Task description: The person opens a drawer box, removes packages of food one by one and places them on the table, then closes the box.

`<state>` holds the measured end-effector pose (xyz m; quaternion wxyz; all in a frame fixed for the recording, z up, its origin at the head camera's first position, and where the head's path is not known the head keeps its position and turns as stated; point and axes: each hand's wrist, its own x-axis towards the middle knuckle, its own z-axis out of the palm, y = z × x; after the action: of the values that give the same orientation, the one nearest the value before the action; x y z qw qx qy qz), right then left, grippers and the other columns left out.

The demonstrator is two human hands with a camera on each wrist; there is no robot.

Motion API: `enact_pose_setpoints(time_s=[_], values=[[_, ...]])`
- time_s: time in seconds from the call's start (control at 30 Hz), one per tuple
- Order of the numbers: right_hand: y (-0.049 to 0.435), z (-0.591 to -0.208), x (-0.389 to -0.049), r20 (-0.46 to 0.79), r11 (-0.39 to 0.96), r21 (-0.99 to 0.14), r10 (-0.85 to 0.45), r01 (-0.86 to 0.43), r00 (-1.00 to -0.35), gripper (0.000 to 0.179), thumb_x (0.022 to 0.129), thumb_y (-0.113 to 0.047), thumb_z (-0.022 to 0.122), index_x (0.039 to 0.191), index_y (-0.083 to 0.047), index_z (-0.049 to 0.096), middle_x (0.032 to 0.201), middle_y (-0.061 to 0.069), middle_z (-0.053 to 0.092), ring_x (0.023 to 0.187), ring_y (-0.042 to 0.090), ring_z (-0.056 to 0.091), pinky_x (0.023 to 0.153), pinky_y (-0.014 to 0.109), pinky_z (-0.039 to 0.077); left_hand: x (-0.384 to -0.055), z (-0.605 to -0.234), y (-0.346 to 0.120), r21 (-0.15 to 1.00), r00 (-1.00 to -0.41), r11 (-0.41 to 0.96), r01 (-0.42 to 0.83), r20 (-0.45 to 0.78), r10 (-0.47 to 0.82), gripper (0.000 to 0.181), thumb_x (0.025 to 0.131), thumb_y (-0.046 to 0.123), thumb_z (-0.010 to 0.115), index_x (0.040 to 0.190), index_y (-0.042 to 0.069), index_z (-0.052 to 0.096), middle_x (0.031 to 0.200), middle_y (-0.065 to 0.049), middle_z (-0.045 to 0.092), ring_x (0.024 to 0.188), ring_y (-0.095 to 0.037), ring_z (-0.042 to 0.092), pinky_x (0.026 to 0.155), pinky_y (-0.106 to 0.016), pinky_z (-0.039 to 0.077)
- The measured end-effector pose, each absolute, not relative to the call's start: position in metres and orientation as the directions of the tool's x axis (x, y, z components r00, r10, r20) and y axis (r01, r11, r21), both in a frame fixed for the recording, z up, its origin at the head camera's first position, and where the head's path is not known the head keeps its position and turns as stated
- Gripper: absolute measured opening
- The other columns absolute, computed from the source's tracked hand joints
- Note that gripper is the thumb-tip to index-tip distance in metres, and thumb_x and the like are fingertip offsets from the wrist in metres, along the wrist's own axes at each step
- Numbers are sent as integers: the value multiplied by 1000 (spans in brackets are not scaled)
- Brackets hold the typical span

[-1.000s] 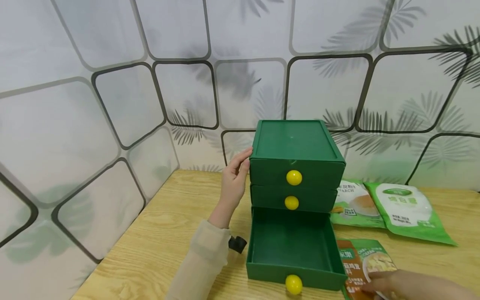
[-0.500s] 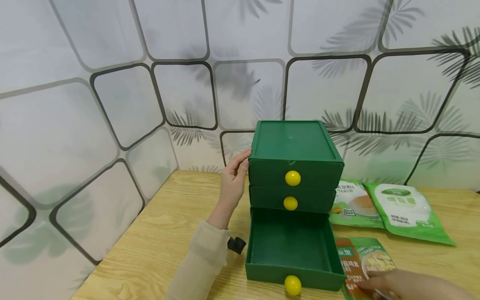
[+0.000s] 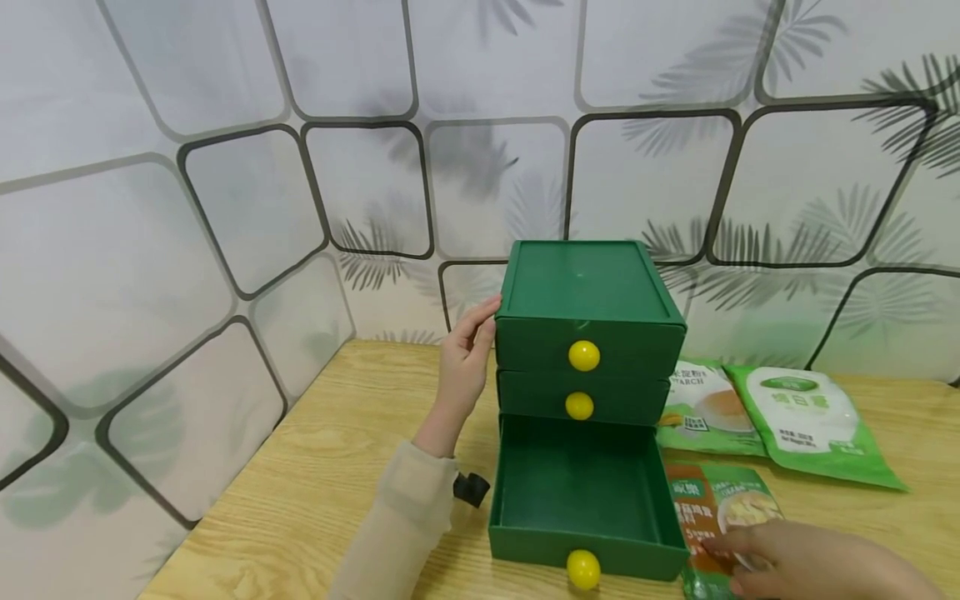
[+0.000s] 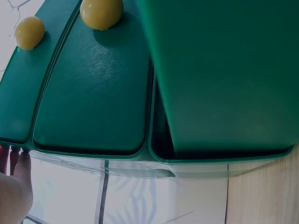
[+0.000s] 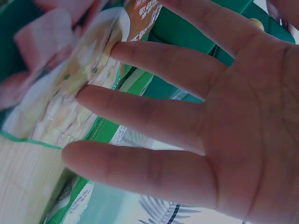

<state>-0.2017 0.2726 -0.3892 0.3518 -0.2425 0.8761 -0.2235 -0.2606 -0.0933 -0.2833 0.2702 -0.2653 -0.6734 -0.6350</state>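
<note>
A green cabinet (image 3: pixel 588 283) with three drawers and yellow ball knobs stands on the table. Its bottom drawer (image 3: pixel 588 562) is pulled out, showing a bare floor; the upper two are closed. My left hand (image 3: pixel 467 358) rests its fingers against the cabinet's upper left side, near the front edge. At the right, my right hand (image 3: pixel 806 554) lies over a brown and green seasoning packet (image 3: pixel 690 517) beside the open drawer. Its fingers look straight in the right wrist view, with tips on the packet's food picture (image 5: pixel 60 105). My right thumb is mostly hidden.
Two green and white bags lie behind the packet: a starch bag (image 3: pixel 712 408) beside the cabinet and a fuller bag (image 3: pixel 810 421) farther right. A small black device (image 3: pixel 471 489) sits by my left sleeve. Patterned cloth (image 3: pixel 495 183) hangs behind the wooden table (image 3: pixel 315 467).
The seasoning packet has shifted slightly away from me and to the left under my right hand, whose fingers have moved left too. My left hand keeps its place on the cabinet.
</note>
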Motion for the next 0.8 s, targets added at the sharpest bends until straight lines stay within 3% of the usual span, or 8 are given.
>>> enact_pose_setpoints(time_s=[0.1, 0.17, 0.3, 0.47, 0.63, 0.73, 0.8], values=[[284, -404, -213, -476, 736, -611, -637, -293, -607, 35, 90, -32, 51, 124, -24, 52, 110, -8, 55, 86, 10, 56, 70, 32, 47, -261, -283, -93, 710, -712, 57, 702, 702, 12, 29, 93, -2, 39, 118, -13, 48, 125, -24, 45, 119, -26, 39, 96, -33, 35], [293, -416, -220, -462, 698, -658, -670, -282, -581, 38, 90, -34, 49, 127, -24, 49, 94, -12, 59, 68, 4, 57, 59, 25, 47, -261, -284, -93, 711, -713, 57, 701, 702, 11, 29, 93, -2, 39, 118, -12, 49, 125, -23, 45, 119, -26, 39, 95, -33, 36], [295, -419, -220, -450, 663, -721, -668, -200, -593, 42, 90, -30, 50, 130, -17, 46, 64, -8, 54, 40, 7, 46, 42, 27, 44, -261, -285, -94, 715, -717, 62, 697, 697, 9, 29, 93, -1, 40, 119, -12, 49, 125, -22, 46, 119, -25, 40, 95, -32, 36], [289, -407, -220, -427, 664, -700, -685, -263, -590, 40, 92, -29, 48, 130, -18, 45, 69, -12, 58, 40, 4, 49, 44, 25, 45, -261, -285, -94, 719, -721, 62, 692, 693, 9, 29, 93, -1, 40, 119, -12, 49, 125, -22, 45, 119, -24, 40, 95, -32, 36], [287, -403, -218, -395, 619, -744, -710, -250, -582, 40, 92, -25, 48, 131, -15, 45, 50, -5, 50, 37, 9, 47, 42, 27, 45, -263, -286, -94, 714, -716, 63, 697, 698, 6, 29, 93, -1, 40, 118, -12, 49, 125, -22, 46, 119, -25, 40, 95, -33, 36], [291, -408, -223, -394, 627, -723, -719, -290, -573, 40, 93, -27, 45, 132, -17, 43, 61, -12, 56, 38, 3, 46, 49, 24, 45, -270, -292, -95, 713, -714, 55, 699, 700, 5, 29, 93, 1, 40, 119, -10, 50, 125, -20, 46, 119, -22, 40, 95, -32, 36], [291, -407, -224, -395, 629, -723, -715, -285, -576, 40, 93, -28, 46, 132, -17, 44, 61, -9, 58, 38, 4, 47, 51, 24, 46, -275, -297, -96, 712, -713, 51, 701, 701, 5, 30, 93, 3, 41, 119, -7, 51, 126, -17, 47, 119, -19, 40, 95, -31, 36]])
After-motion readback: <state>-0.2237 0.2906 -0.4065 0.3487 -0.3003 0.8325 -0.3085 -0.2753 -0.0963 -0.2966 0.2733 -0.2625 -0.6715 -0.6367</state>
